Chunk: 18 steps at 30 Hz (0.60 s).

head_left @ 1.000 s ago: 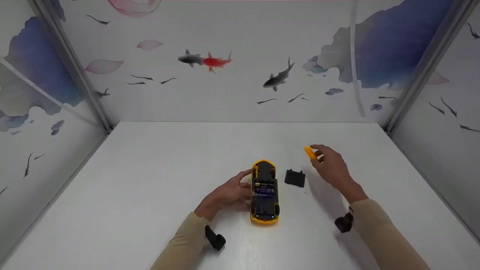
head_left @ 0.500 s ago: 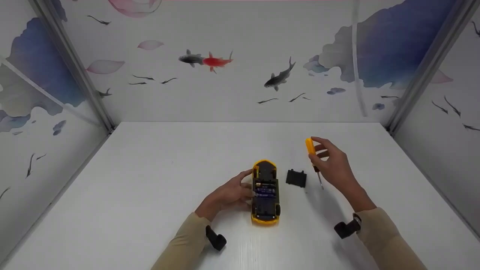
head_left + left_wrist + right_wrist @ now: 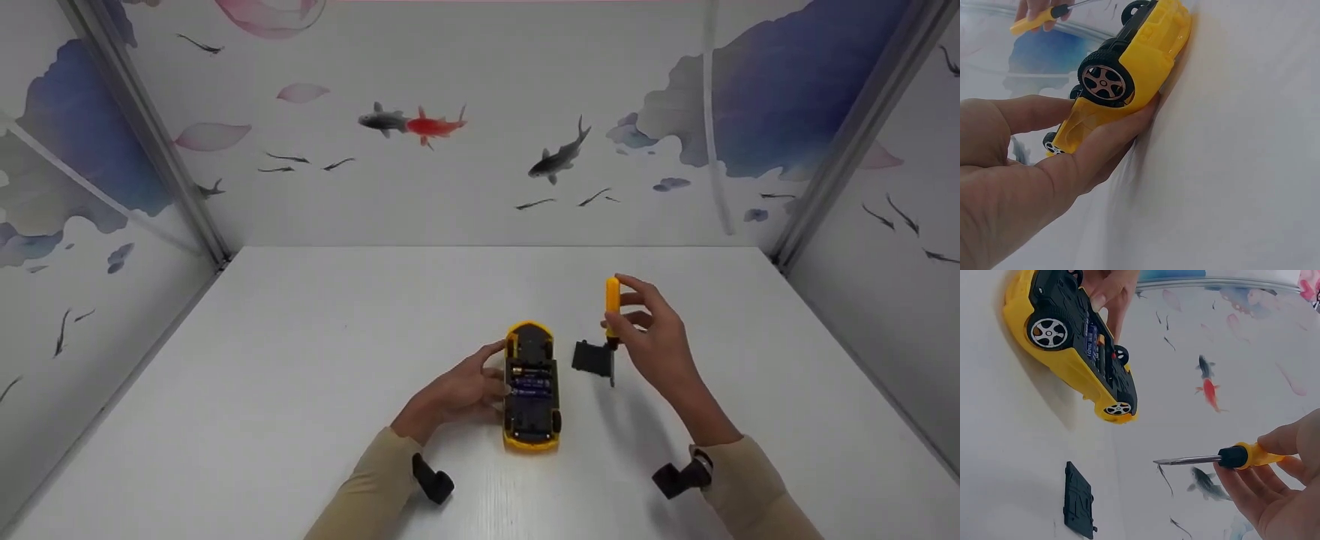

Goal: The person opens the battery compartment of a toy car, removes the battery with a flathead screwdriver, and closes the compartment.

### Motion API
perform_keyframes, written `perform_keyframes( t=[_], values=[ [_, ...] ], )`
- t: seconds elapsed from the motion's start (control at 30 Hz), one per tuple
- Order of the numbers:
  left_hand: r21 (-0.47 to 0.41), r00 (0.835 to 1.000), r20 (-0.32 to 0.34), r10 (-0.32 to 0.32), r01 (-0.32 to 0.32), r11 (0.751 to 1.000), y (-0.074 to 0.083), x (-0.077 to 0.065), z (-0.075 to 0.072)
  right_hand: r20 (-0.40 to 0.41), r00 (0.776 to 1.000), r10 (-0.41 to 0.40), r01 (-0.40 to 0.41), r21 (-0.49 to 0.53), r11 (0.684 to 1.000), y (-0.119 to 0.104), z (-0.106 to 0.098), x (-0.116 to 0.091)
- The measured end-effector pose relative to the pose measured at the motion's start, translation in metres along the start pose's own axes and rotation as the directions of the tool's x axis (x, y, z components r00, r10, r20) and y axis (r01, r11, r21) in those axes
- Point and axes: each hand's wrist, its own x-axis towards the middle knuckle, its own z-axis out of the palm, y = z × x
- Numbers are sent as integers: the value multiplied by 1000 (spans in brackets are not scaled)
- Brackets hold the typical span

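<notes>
A yellow toy car (image 3: 531, 420) lies upside down on the white table, its black underside up. Batteries (image 3: 531, 384) show in its uncovered compartment. My left hand (image 3: 457, 386) holds the car by its left side, the thumb at the upper edge and the fingers along the body in the left wrist view. My right hand (image 3: 660, 337) grips a screwdriver (image 3: 613, 296) by its yellow handle, above the table to the right of the car. In the right wrist view the bare metal shaft (image 3: 1185, 460) points toward the left, touching nothing.
A black battery cover (image 3: 591, 358) lies flat on the table (image 3: 337, 322) between the car and my right hand; in the head view the screwdriver passes over its right edge. White panels (image 3: 465, 202) with painted fish stand at the back and sides.
My right hand has turned the screwdriver from a slant to nearly straight in the head view, its shaft swinging left to the battery cover's edge. The left hand and car stay put.
</notes>
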Motion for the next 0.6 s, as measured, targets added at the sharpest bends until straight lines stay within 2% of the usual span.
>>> perform_keyframes(
  t=[0.27, 0.6],
  values=[
    [5, 1000, -9, -7, 7, 1000, -1, 1, -1, 37, 998, 50, -52, 50, 997, -4, 7, -4],
    [24, 999, 25, 44, -45, 999, -3, 1, -2, -6, 998, 55, -54, 95, 994, 1, 15, -8]
  ],
)
